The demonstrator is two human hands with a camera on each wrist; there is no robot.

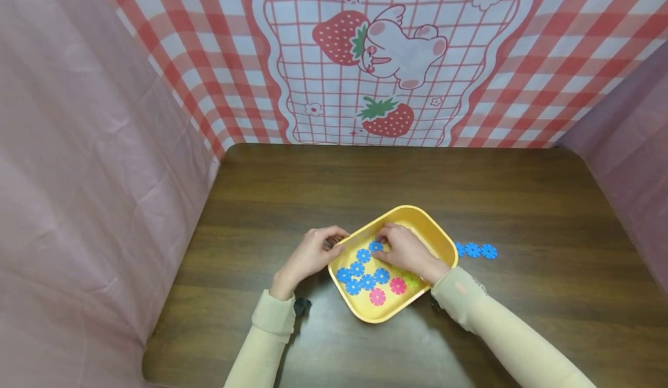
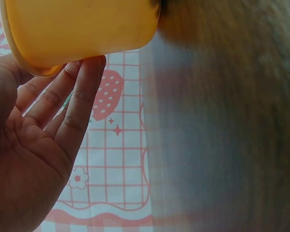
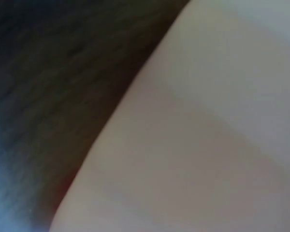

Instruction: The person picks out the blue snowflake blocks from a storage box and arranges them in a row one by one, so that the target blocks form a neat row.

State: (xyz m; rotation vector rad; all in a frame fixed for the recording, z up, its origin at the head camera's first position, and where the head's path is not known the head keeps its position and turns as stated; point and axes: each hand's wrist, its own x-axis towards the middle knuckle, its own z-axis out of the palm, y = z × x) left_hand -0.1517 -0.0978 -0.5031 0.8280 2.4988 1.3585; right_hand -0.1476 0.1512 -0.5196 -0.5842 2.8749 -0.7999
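Note:
My left hand (image 1: 315, 251) is at the left corner of a yellow plastic tub (image 1: 430, 220). Its thumb reaches the rim and, in the left wrist view, its fingers (image 2: 79, 104) lie along the outer wall. Inside the tub, my right hand (image 1: 407, 251) has curled fingers and pinches a blue notched disc (image 1: 376, 246) at its edge; the fingertips are partly hidden. Several more blue discs (image 1: 367, 282) lie on the tub floor in a bent line. Two pink discs (image 1: 398, 286) sit near the front wall, beside yellow-green pieces (image 1: 412, 279) partly under the right wrist.
A row of blue discs (image 1: 489, 251) lies on the brown wooden table (image 1: 292, 185) just right of the tub, partly hidden by its rim. Behind the table hangs a red-checked strawberry cloth (image 1: 292, 109), with pink curtains (image 1: 130, 144) at both sides. Only a blurred sleeve fills most of the right wrist view.

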